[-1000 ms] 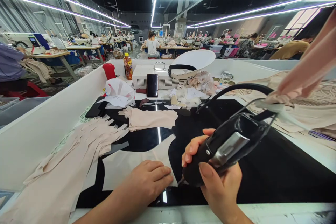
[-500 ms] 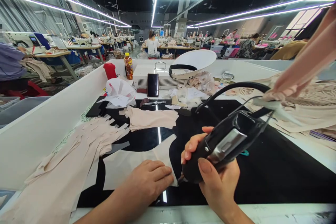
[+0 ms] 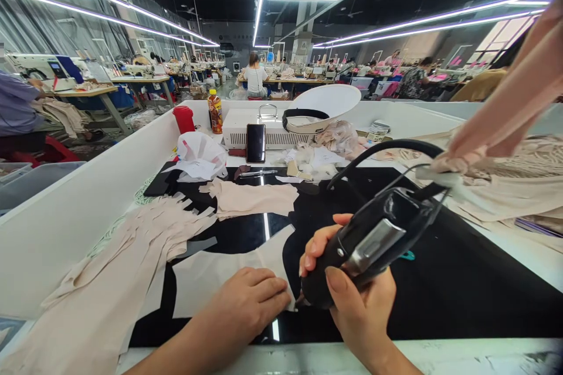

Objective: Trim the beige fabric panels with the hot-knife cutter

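Observation:
My right hand [image 3: 356, 299] grips a black handheld tool [image 3: 372, 240] with a metal plate on its side; its tip points down at the edge of a pale fabric piece [image 3: 220, 272] on the black glossy table top [image 3: 440, 281]. A black cable [image 3: 387, 149] loops from the tool's rear toward the back. My left hand [image 3: 246, 304] lies flat, fingers together, pressing the fabric piece's right edge just left of the tool tip.
A heap of beige cut fabric [image 3: 109, 281] lies at left, another piece [image 3: 253, 196] in the middle. A phone [image 3: 255, 142], white machine [image 3: 272, 126], bottle [image 3: 214, 110], red cup [image 3: 183, 118] and white bag [image 3: 200, 155] stand behind. Pink fabric [image 3: 510, 111] hangs at right. People sit at sewing tables beyond.
My right hand and the tool have shifted slightly left and down toward the fabric edge. My left hand stays pressed on the fabric.

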Demonstrator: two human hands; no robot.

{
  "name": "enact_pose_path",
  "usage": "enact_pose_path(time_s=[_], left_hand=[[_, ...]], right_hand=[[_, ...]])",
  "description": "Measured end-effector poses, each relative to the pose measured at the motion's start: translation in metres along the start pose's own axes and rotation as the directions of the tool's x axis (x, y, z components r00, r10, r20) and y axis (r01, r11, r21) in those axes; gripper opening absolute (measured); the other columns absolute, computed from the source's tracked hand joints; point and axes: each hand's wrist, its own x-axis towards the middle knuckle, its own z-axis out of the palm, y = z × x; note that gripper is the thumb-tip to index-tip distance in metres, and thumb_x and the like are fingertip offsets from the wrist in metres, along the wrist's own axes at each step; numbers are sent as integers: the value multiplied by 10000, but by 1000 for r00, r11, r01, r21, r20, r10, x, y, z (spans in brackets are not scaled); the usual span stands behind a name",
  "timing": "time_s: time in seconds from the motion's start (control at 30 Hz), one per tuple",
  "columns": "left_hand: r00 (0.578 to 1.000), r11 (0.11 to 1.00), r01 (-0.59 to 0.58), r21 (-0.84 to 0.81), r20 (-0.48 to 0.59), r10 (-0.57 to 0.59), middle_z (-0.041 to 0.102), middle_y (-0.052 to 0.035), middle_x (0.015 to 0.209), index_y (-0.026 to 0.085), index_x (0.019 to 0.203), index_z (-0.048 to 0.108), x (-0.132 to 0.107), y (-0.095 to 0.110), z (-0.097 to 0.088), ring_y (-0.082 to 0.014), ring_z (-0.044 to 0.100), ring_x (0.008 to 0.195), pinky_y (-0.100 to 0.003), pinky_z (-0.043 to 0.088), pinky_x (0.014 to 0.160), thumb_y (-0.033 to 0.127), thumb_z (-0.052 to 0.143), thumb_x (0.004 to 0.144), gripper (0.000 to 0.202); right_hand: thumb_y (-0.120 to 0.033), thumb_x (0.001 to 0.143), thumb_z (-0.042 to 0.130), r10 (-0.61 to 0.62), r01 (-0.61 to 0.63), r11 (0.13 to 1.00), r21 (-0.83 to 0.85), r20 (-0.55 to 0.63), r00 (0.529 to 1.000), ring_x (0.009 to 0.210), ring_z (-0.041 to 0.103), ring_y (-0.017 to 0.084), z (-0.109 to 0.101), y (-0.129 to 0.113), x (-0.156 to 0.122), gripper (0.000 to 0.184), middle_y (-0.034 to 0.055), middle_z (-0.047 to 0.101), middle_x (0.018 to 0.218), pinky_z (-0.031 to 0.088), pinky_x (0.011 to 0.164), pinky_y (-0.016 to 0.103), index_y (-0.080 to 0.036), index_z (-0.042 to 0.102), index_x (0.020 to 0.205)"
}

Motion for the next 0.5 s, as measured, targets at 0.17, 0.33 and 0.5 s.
enact_pose_path(time_s=[0.17, 0.33, 0.5], left_hand=[[1000, 1000, -3, -17, -16, 2, 733, -84, 1187, 154, 1217, 641, -1, -1, 2, -196, 671, 1108, -330, 547, 938, 124, 492, 1070, 212], [1000, 1000, 16, 15, -27, -15, 696, -105, 1282, 148, 1197, 650, -3, -1, -1, -220, 660, 1158, -374, 551, 997, 128, 523, 1056, 191], [996, 999, 39, 31, -78, -37, 727, -85, 1147, 158, 1182, 650, 1, 5, -6, -203, 683, 1078, -344, 561, 981, 155, 509, 1065, 184]], right_hand=[[-351, 951, 757, 33, -33, 999, -23, -3, 999, 637, 632, 148, 1, 1, 0, 337, -8, 640, 857, 580, 558, 290, -290, 559, 1217], [-380, 915, 800, 19, -19, 1000, -3, -2, 1000, 655, 639, 147, -2, -2, 3, 421, -7, 641, 873, 586, 575, 288, -286, 566, 1252], [-347, 881, 835, -5, 9, 993, -116, 38, 999, 691, 670, 161, -11, -14, 18, 418, -2, 678, 930, 609, 595, 297, -307, 587, 1216]])
